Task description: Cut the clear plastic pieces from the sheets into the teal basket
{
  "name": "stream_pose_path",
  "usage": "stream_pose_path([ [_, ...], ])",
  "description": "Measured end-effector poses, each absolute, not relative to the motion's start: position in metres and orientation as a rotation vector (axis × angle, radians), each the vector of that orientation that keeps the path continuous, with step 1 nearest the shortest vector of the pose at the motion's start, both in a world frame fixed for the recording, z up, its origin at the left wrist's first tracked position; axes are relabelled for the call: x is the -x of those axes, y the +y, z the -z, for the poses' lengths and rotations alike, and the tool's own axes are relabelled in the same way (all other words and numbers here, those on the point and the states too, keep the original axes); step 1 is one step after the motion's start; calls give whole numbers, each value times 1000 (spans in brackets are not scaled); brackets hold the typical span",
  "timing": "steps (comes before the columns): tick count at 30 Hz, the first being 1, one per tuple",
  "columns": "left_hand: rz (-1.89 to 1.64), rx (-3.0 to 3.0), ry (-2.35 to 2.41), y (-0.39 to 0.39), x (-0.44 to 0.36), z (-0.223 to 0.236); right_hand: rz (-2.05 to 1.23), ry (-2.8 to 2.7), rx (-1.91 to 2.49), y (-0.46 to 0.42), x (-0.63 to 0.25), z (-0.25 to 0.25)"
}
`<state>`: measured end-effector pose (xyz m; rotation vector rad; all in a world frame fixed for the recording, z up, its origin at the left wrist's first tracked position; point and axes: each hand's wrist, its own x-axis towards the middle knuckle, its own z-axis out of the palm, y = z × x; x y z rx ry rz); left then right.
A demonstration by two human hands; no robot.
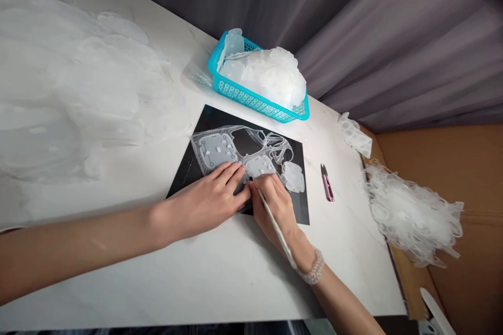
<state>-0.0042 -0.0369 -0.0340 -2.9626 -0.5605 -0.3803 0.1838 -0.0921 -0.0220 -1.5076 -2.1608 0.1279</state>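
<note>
A translucent silicone sheet [220, 151] with moulded pads lies on a black mat [299, 204] on the white table. My left hand [210, 200] rests flat on the sheet's near edge, fingers stretched out and pressing it down. My right hand [275, 207] is closed in a pinch round a thin white stick-like tool [277, 230], whose tip touches the sheet beside my left fingertips. A bead bracelet sits on my right wrist.
A turquoise basket [251, 98] heaped with translucent parts stands behind the mat. Pink thread snips [327, 184] lie right of the mat. A pile of clear trimmings [412, 214] sits at the right table edge. More translucent sheets [78, 89] cover the left.
</note>
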Motion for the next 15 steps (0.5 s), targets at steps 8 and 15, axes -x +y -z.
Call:
stream_pose_path([
  [8,403,2935,-585,-39,4,40,-72,-2300,1434,-90,-195,22],
  [15,467,2949,-605,-38,7,53,-8,-2527,1371,-83,-195,13],
])
